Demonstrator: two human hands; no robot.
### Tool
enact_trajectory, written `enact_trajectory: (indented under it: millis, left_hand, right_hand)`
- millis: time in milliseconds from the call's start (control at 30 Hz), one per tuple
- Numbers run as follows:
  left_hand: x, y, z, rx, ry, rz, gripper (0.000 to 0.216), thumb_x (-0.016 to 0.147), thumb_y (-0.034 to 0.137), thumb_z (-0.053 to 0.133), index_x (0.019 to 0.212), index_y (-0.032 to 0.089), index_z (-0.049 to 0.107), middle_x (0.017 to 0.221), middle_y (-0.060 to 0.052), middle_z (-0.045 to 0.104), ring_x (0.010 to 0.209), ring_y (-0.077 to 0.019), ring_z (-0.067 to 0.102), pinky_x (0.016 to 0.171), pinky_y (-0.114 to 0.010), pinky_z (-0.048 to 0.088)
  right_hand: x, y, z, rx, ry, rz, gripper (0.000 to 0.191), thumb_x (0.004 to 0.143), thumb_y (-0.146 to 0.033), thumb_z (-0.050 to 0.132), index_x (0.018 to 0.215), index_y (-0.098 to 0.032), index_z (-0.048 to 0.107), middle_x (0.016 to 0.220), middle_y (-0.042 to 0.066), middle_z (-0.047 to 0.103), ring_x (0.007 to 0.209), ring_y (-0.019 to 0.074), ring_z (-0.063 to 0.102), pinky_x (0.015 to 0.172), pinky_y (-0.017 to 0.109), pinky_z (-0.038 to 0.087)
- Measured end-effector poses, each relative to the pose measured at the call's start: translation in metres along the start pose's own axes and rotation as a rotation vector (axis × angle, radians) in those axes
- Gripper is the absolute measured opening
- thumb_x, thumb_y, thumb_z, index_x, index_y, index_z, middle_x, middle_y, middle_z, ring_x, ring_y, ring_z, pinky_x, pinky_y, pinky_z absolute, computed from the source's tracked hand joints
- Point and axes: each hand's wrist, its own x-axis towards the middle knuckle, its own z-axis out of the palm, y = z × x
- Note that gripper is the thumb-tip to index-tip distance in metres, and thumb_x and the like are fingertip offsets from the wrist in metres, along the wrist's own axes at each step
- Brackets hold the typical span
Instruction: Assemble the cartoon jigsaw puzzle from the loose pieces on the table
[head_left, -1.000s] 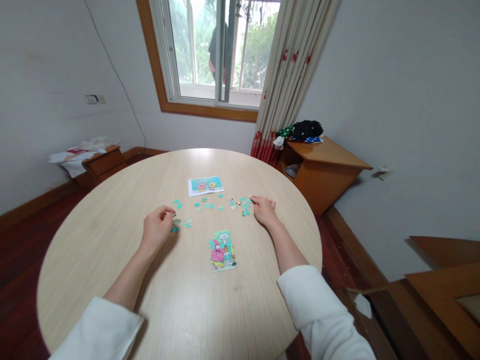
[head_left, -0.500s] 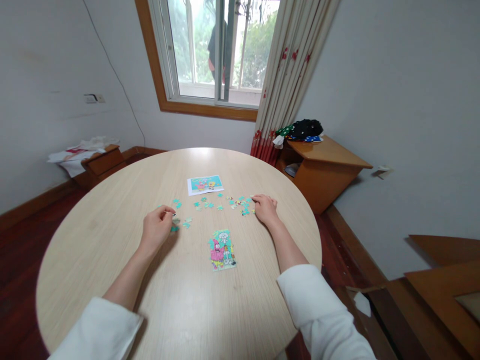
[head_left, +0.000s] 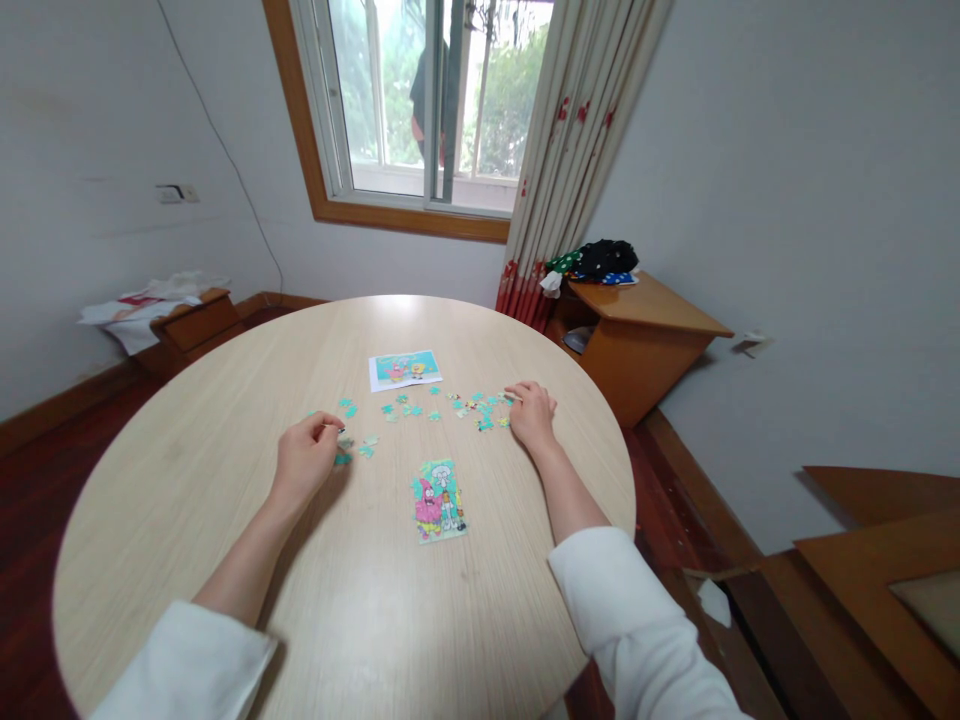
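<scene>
My left hand [head_left: 306, 458] is closed in a pinch on a small puzzle piece [head_left: 341, 430], mostly hidden by the fingertips. Loose teal pieces [head_left: 367, 447] lie just right of it. My right hand [head_left: 532, 414] rests at the right end of the scattered pieces [head_left: 484, 405], fingers stretched out and apart, with nothing visible in them. Nearer to me, between both forearms, lies a partly joined puzzle [head_left: 439, 502] showing a pink starfish and a pale cartoon figure. Behind the loose pieces sits a printed reference picture [head_left: 405, 370] on white paper.
Everything lies on a round, light wooden table [head_left: 375, 620]. Beyond it are a window [head_left: 427, 100] with a person partly visible outside, and a patterned curtain [head_left: 577, 120]. A wooden cabinet [head_left: 637, 340] with cloths stands at the back right, and a low stool [head_left: 195, 325] at the left.
The view has shifted slightly, moving the scene a little left. My right hand's fingers have lifted and spread somewhat over the pieces. My left hand keeps its pinch in nearly the same place.
</scene>
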Motion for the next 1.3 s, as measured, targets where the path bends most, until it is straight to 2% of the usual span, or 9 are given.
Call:
enact_trajectory:
  millis: [200, 400, 600, 800, 933, 1033, 1133, 1300]
  left_hand:
    - [0.0, -0.001, 0.001, -0.001, 0.001, 0.011, 0.025, 0.058, 0.034, 0.039, 0.061, 0.019, 0.06, 0.047, 0.002, 0.05, 0.048, -0.0158, 0.045, 0.049, -0.026, 0.033]
    - [0.001, -0.004, 0.002, 0.008, 0.001, 0.012, 0.024, 0.06, 0.032, 0.04, 0.061, 0.02, 0.06, 0.047, 0.002, 0.05, 0.047, -0.0153, 0.045, 0.049, -0.026, 0.032]
    - [0.0, -0.005, 0.003, 0.012, 0.002, 0.014, 0.023, 0.062, 0.031, 0.04, 0.063, 0.02, 0.06, 0.047, 0.002, 0.05, 0.048, -0.0162, 0.047, 0.05, -0.027, 0.035]
    - [0.004, -0.007, -0.001, 0.042, 0.053, 0.001, 0.021, 0.062, 0.028, 0.041, 0.062, 0.02, 0.06, 0.048, 0.002, 0.05, 0.051, -0.0172, 0.05, 0.051, -0.027, 0.035]
    - [0.011, -0.017, -0.004, 0.042, 0.116, -0.052, 0.022, 0.063, 0.027, 0.042, 0.066, 0.019, 0.061, 0.049, 0.001, 0.05, 0.051, -0.0171, 0.05, 0.051, -0.027, 0.034]
    - [0.015, -0.024, -0.006, 0.017, 0.155, -0.087, 0.022, 0.064, 0.027, 0.041, 0.069, 0.018, 0.061, 0.051, 0.001, 0.052, 0.048, -0.0164, 0.048, 0.048, -0.026, 0.033]
    - [0.017, -0.026, -0.007, -0.02, 0.168, -0.096, 0.022, 0.064, 0.028, 0.042, 0.07, 0.018, 0.061, 0.051, 0.001, 0.053, 0.049, -0.0165, 0.049, 0.049, -0.026, 0.035]
    - [0.017, -0.027, -0.007, -0.034, 0.15, -0.072, 0.021, 0.064, 0.028, 0.042, 0.07, 0.019, 0.06, 0.048, 0.002, 0.051, 0.048, -0.0167, 0.051, 0.051, -0.026, 0.037]
  right_hand:
    - [-0.001, -0.001, 0.003, -0.047, -0.099, 0.031, 0.041, 0.079, -0.008, 0.042, 0.101, -0.024, 0.073, 0.118, 0.007, 0.061, 0.109, 0.0215, 0.047, 0.095, 0.037, 0.026]
    - [-0.002, -0.002, 0.002, -0.087, -0.122, 0.038, 0.042, 0.08, -0.009, 0.042, 0.106, -0.026, 0.071, 0.122, 0.007, 0.059, 0.112, 0.022, 0.047, 0.096, 0.039, 0.026]
    - [-0.003, -0.004, -0.002, -0.048, -0.086, -0.007, 0.052, 0.082, -0.009, 0.038, 0.126, -0.027, 0.058, 0.125, 0.009, 0.057, 0.113, 0.0226, 0.046, 0.096, 0.038, 0.028]
    - [-0.003, -0.001, 0.001, -0.064, -0.115, 0.013, 0.043, 0.08, -0.01, 0.04, 0.108, -0.025, 0.069, 0.123, 0.009, 0.057, 0.114, 0.0242, 0.046, 0.098, 0.041, 0.026]
    - [-0.003, -0.002, 0.001, -0.049, -0.092, 0.002, 0.044, 0.083, -0.012, 0.038, 0.115, -0.024, 0.065, 0.126, 0.01, 0.056, 0.115, 0.0244, 0.045, 0.098, 0.041, 0.027]
    - [-0.003, -0.003, 0.0, -0.061, -0.101, 0.013, 0.042, 0.084, -0.013, 0.038, 0.112, -0.023, 0.067, 0.125, 0.009, 0.056, 0.114, 0.0243, 0.045, 0.098, 0.041, 0.027]
    - [-0.003, -0.003, 0.0, -0.081, -0.109, 0.025, 0.04, 0.084, -0.013, 0.039, 0.106, -0.024, 0.07, 0.123, 0.009, 0.057, 0.113, 0.0239, 0.046, 0.098, 0.042, 0.027]
    - [-0.004, -0.003, 0.0, -0.097, -0.098, 0.03, 0.04, 0.083, -0.014, 0.04, 0.108, -0.024, 0.069, 0.122, 0.009, 0.059, 0.112, 0.0238, 0.047, 0.096, 0.041, 0.028]
